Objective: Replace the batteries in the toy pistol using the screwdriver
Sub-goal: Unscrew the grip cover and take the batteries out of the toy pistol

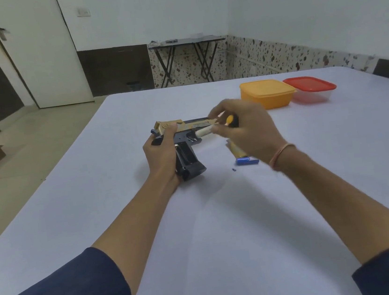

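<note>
our left hand (pixel 162 156) was curled round the back and grip of the toy pistol (pixel 188 137), which lay on its side low over the white table (pixel 221 217) with its dark grip pointing toward us. our right hand (pixel 248 132) held the screwdriver (pixel 230 120) tucked in its curled fingers, only the yellow-and-black handle showing, while its fingertips pinched a pale battery (pixel 203 131) against the pistol's underside. how deep the battery sat we could not tell. we judged the pistol to be light, hollow, rigid plastic, smooth enough to twist in a loose hold, so the thick grip seemed the sound place to clamp it, away from the thin gold slide. the battery looked small, hard and apt to roll, best pinched near its end. a blue piece (pixel 246 160) and a tiny blue bit (pixel 234 169), perhaps a screw, lay near our right wrist.
</note>
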